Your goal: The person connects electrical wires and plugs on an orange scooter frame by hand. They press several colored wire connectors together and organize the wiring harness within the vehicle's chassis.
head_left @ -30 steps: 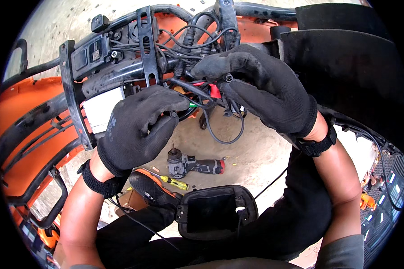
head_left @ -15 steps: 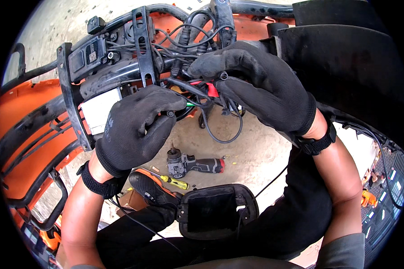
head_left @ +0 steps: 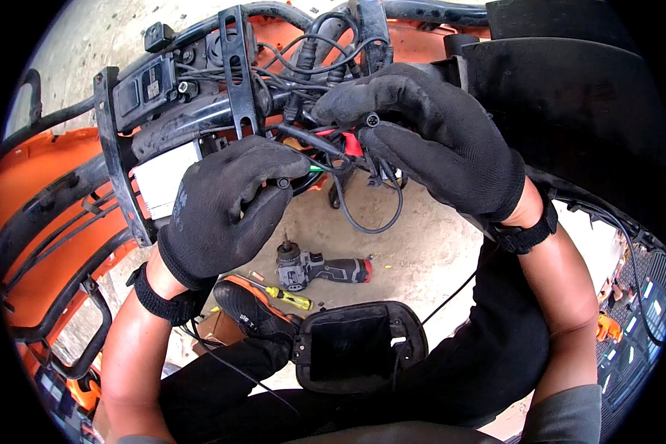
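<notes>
My left hand (head_left: 226,211), in a black knit glove, pinches a small round black cable connector (head_left: 283,183) between thumb and fingers. Opposite it, my gloved right hand (head_left: 440,140) grips a second round connector (head_left: 372,120), whose face with small contacts points toward me. The two connectors are apart. Between and behind my hands runs a bundle of black cables (head_left: 325,140), with a red piece (head_left: 353,143) and a short green wire (head_left: 316,169) among it. A loop of black cable (head_left: 377,228) hangs below the right hand.
Black tubular frame bars (head_left: 240,74) and orange body panels (head_left: 44,185) surround the wiring. On the floor lie a cordless drill (head_left: 322,270) and a yellow-handled screwdriver (head_left: 288,297). A black open frame-like housing (head_left: 303,370) rests by my legs. A large black panel (head_left: 562,111) stands at right.
Almost nothing differs. Both hands keep their grip on the connectors; the right one's connector sits very slightly higher and turned a little more toward me.
</notes>
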Demonstrator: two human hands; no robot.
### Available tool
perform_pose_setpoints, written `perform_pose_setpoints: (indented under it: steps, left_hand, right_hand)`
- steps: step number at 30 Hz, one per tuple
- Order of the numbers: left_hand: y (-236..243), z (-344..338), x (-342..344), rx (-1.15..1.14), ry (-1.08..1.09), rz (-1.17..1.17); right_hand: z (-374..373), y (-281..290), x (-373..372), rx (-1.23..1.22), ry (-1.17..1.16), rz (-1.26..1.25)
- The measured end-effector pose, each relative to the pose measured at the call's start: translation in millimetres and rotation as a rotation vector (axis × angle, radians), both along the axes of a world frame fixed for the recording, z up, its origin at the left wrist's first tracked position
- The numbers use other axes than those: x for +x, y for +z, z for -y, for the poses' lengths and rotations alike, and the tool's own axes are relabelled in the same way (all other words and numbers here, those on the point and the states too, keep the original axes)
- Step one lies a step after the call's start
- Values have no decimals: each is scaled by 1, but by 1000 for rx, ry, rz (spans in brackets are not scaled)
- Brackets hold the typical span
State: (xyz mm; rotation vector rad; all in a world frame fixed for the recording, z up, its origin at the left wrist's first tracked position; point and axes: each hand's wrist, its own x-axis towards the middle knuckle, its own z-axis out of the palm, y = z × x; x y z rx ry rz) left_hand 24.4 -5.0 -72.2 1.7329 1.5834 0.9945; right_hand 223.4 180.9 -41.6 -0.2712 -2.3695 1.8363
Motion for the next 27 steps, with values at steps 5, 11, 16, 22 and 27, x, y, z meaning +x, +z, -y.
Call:
perform_pose_setpoints:
  steps: [5,11,16,22,27]
  left_hand:
    - [0,0,2,31,9,34]
    - [2,1,-1,-51,-17,28]
    - [-1,1,0,-9,-1,0]
    - [2,1,-1,-40,-13,15]
    - [3,2,-1,-70,-17,20]
  right_hand:
    - [3,6,0,-69,-31,69]
    - [1,1,1,-39,-18,25]
    - [0,0,1,-36,-13,30]
    - [0,0,1,-24,-16,23]
    - [0,-1,1,-8,-11,18]
